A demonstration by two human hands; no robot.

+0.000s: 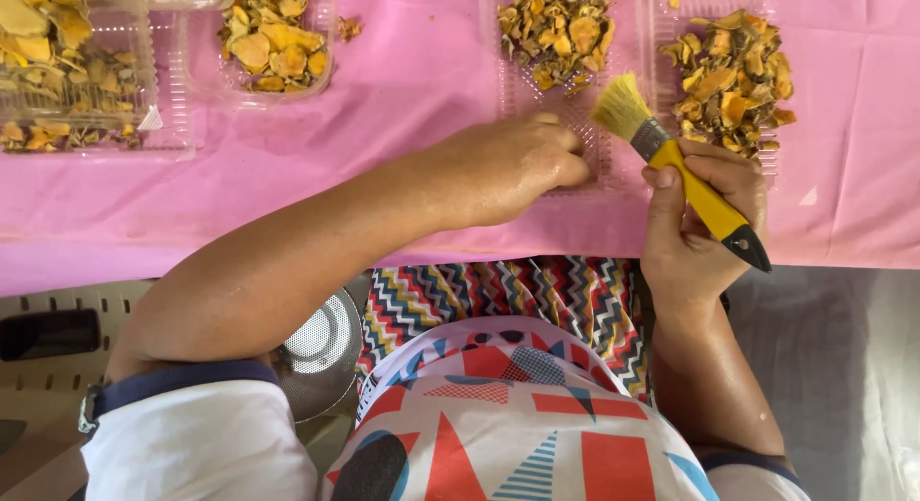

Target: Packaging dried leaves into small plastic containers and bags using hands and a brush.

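While the right hand (698, 228) grips a yellow-handled paintbrush with pale bristles (676, 161), its fingers closed around the handle, the left hand (508, 170) rests curled on the near edge of a clear plastic tray (599, 170); what its fingers pinch I cannot tell. Dried yellow-orange slices (558, 29) lie at 12 o'clock in this tray. A hard sweep could flick slices onto the pink table cover (412, 108), or push the light tray away.

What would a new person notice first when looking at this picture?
First, the bright pink cloth over the whole table, with clear trays of yellow-orange dried slices along its far edge. Near the middle, the right hand holds a yellow-handled brush, while the left hand rests on an open tray.
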